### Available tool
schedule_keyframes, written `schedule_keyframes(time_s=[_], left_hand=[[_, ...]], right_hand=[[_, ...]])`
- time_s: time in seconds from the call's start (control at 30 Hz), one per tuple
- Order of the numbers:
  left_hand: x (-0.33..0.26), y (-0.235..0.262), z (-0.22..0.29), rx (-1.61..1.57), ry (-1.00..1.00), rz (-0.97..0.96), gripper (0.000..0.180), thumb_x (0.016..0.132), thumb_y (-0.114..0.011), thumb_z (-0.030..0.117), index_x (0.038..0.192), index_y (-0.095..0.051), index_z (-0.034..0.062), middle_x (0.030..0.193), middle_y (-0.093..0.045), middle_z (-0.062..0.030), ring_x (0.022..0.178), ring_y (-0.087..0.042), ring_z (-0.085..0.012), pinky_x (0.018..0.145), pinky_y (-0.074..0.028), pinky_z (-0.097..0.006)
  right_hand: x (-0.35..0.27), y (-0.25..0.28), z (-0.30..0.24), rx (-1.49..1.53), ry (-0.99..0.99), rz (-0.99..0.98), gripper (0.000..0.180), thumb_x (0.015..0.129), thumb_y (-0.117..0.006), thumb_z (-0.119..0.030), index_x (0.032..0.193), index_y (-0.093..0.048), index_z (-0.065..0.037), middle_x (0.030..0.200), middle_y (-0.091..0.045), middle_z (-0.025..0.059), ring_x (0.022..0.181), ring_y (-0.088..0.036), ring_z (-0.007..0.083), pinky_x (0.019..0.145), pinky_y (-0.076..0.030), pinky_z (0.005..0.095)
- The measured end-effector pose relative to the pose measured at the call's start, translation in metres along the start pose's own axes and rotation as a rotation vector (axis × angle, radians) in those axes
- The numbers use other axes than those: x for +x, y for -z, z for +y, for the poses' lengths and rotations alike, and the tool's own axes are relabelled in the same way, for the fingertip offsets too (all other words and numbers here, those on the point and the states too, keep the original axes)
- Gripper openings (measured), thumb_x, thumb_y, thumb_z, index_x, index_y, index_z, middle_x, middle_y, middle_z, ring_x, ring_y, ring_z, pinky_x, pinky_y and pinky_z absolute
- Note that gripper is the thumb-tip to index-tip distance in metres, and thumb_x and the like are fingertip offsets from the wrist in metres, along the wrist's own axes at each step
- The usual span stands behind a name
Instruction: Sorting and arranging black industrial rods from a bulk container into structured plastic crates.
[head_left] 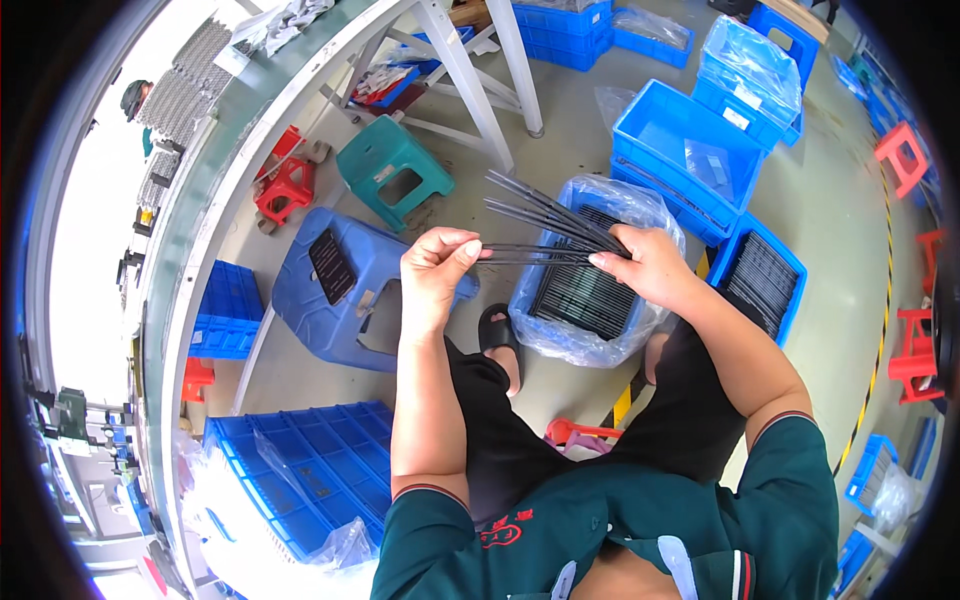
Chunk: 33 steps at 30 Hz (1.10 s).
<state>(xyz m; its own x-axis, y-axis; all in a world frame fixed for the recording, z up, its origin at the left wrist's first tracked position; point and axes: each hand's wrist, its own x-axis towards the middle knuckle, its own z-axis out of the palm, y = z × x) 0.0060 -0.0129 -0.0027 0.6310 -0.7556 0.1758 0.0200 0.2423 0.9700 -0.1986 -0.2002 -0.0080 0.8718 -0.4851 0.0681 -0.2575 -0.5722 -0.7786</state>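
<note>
My right hand (652,266) is closed round a bundle of thin black strips (560,219), whose free ends fan out to the left. Between the thumb and fingers of my left hand (436,268) are the ends of one or two of these strips, stretched level across to the right hand. Below the bundle, a blue bin (522,305) lined with clear plastic stands on the floor before my feet. Rows of similar black strips (590,300) fill it, partly hidden by the bundle and my right hand.
A blue stool (310,310) with a flat dark piece (332,266) on it stands left, near a green stool (393,170). Blue crates (690,150) are stacked beyond the bin, and another bin (795,290) holds dark strips at right. A long workbench (215,190) runs along the left.
</note>
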Motion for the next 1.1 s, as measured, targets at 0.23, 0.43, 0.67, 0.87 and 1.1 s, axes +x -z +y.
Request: schedule_keyframes(time_s=[0.23, 0.43, 0.67, 0.87, 1.1], left_hand=[[-0.002, 0.000, 0.002, -0.020, 0.014, -0.016, 0.010, 0.080, -0.067, 0.003, 0.087, -0.062, -0.0012, 0.079, -0.064, -0.0070, 0.073, -0.064, -0.0157, 0.071, -0.050, -0.027], [-0.001, 0.001, 0.001, -0.043, 0.020, -0.017, 0.010, 0.079, -0.068, 0.003, 0.086, -0.062, -0.0014, 0.078, -0.064, -0.0073, 0.072, -0.064, -0.0165, 0.071, -0.051, -0.027], [-0.004, -0.010, -0.002, -0.049, 0.054, -0.035, 0.010, 0.078, -0.068, 0.001, 0.086, -0.061, -0.0016, 0.078, -0.064, -0.0073, 0.072, -0.064, -0.0159, 0.071, -0.051, -0.026], [-0.003, -0.004, -0.001, 0.022, 0.060, -0.030, 0.008, 0.079, -0.067, 0.000, 0.084, -0.061, -0.0009, 0.077, -0.064, -0.0076, 0.072, -0.063, -0.0151, 0.069, -0.050, -0.025], [0.005, 0.010, -0.001, -0.033, 0.032, 0.055, 0.010, 0.082, -0.065, 0.007, 0.087, -0.061, -0.0003, 0.075, -0.064, -0.0074, 0.070, -0.062, -0.0145, 0.069, -0.047, -0.025]], right_hand=[[-0.001, 0.000, 0.001, -0.097, 0.031, 0.033, 0.030, 0.081, -0.064, -0.033, 0.075, -0.055, -0.005, 0.056, -0.053, 0.0129, 0.052, -0.053, 0.0310, 0.049, -0.039, 0.0388], [-0.002, 0.002, -0.002, -0.126, 0.100, 0.050, 0.031, 0.080, -0.063, -0.033, 0.073, -0.054, -0.005, 0.056, -0.053, 0.0135, 0.053, -0.055, 0.0324, 0.049, -0.039, 0.0403], [-0.002, -0.001, -0.003, -0.143, 0.136, 0.071, 0.033, 0.080, -0.064, -0.033, 0.071, -0.051, -0.004, 0.056, -0.052, 0.0144, 0.053, -0.054, 0.0337, 0.049, -0.039, 0.0412], [-0.001, -0.002, -0.001, -0.126, 0.091, 0.029, 0.031, 0.080, -0.064, -0.032, 0.072, -0.053, -0.004, 0.056, -0.052, 0.0152, 0.054, -0.054, 0.0341, 0.050, -0.039, 0.0410], [-0.004, -0.002, 0.000, 0.192, -0.112, -0.191, 0.027, 0.084, -0.062, -0.029, 0.079, -0.058, -0.003, 0.056, -0.056, 0.0073, 0.052, -0.056, 0.0172, 0.052, -0.042, 0.0317]])
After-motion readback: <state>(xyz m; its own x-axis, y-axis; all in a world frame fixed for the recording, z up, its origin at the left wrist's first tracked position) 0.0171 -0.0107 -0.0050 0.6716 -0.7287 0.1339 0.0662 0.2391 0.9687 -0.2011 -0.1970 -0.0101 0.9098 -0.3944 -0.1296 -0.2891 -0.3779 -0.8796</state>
